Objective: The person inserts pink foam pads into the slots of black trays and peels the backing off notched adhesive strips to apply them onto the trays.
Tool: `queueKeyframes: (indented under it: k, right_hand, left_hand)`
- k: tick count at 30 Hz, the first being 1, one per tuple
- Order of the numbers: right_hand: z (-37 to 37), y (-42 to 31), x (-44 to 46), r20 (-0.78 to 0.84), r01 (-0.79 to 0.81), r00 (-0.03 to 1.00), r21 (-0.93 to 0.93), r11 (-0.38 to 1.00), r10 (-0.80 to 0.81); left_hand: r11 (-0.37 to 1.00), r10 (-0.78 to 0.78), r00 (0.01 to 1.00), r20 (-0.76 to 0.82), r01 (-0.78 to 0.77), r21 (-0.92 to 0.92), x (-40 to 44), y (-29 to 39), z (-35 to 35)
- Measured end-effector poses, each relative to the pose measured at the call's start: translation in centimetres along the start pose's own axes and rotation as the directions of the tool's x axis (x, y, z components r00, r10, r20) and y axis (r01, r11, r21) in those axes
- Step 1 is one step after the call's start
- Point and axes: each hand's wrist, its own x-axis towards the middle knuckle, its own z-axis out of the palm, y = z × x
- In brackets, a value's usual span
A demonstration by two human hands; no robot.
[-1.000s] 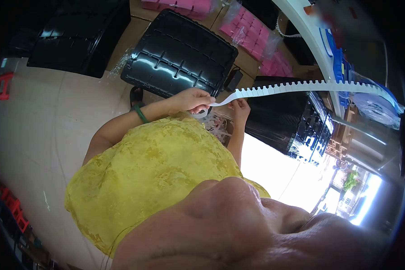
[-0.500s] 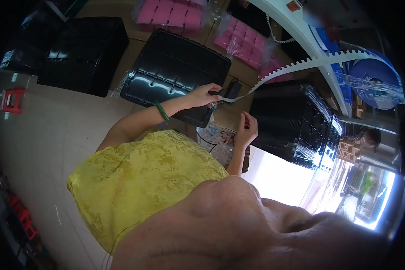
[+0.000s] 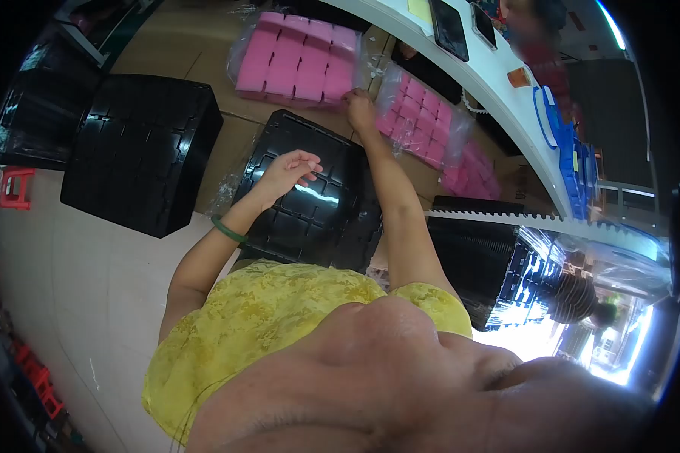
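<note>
My left hand point(image 3: 289, 175), with a green bangle at its wrist, hovers over a glossy black plastic tray point(image 3: 310, 204). Its fingers are loosely curled and apart, and nothing shows in them. My right hand point(image 3: 360, 111) reaches past the far edge of the tray to the near right corner of a pink foam block point(image 3: 298, 64) scored into squares and lying in clear plastic. Its fingertips are closed at that corner; how much foam they grip is partly hidden. A second bagged pink foam sheet point(image 3: 419, 117) lies just right of my right hand.
Stacked black trays point(image 3: 140, 151) stand on the left, more black trays point(image 3: 476, 260) on the right. A white toothed strip point(image 3: 529, 220) runs above the right stack. Phones point(image 3: 449, 30) lie on a curved white table point(image 3: 533, 113). Red stools point(image 3: 17, 189) stand on the floor.
My left hand has let go of the toothed strip's end and moved left over the tray. My right hand has swung from beside the tray forward to the pink foam. The view has shifted.
</note>
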Motion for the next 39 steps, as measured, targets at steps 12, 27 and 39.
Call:
queueKeyframes:
  k: [12,27,39]
  right_hand:
    - [-9.5,-2.4,0.7,-0.225,-0.006,0.973,0.239,0.971,0.061]
    - [-21.2,-7.6,-27.2,-0.274,-0.250,0.916,0.186,0.950,0.294]
    - [-19.0,-11.3,-38.8,-0.130,-0.273,0.934,0.336,0.901,0.332]
  left_hand:
    - [0.511,-0.176,0.873,-0.456,-0.314,-0.800,19.2,5.0,-7.4]
    - [0.903,-0.077,0.944,-0.321,-0.070,-0.423,-1.4,-1.7,1.0]
    - [0.963,-0.059,0.881,-0.469,-0.073,-0.259,-11.5,-9.4,1.5]
